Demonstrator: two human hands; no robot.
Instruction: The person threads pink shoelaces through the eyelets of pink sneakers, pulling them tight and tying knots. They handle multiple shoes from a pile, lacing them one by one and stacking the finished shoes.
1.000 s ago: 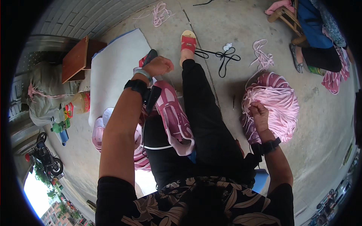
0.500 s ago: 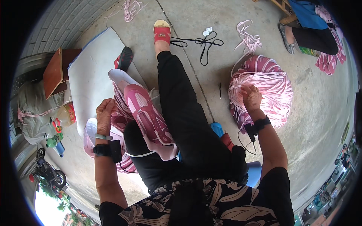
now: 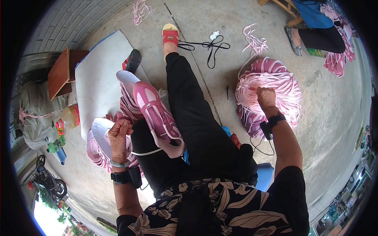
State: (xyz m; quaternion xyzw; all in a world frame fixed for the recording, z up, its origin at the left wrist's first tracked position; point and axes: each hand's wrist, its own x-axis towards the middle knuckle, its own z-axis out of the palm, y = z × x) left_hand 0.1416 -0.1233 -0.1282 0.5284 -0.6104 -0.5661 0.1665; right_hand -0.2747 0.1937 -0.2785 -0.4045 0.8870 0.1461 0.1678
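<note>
Pink shoe uppers (image 3: 103,147) lie stacked in a pile on the ground at the person's left side, and the left hand (image 3: 119,137) rests on top of them with its fingers curled over the white edge of the topmost piece; whether it truly grips that piece or only presses on it cannot be told. Across the person's left thigh lies another pink upper (image 3: 157,114) with mesh panels and a pale lining, its toe pointing away from the body. On the right, the right hand (image 3: 267,97) is closed into the middle of a big coil of pink laces (image 3: 271,84) that sits on the concrete, fingers pinched on a few strands. Both wrists carry dark bands. The legs in black trousers (image 3: 193,118) stretch forward, ending in a red sandal (image 3: 170,35). Just beyond it a black cord (image 3: 210,45) lies in loops. A white sheet (image 3: 98,78) is spread on the ground to the left, near a small wooden stool (image 3: 61,74). Far right, another person's foot (image 3: 293,35) shows beside more pink laces.
</note>
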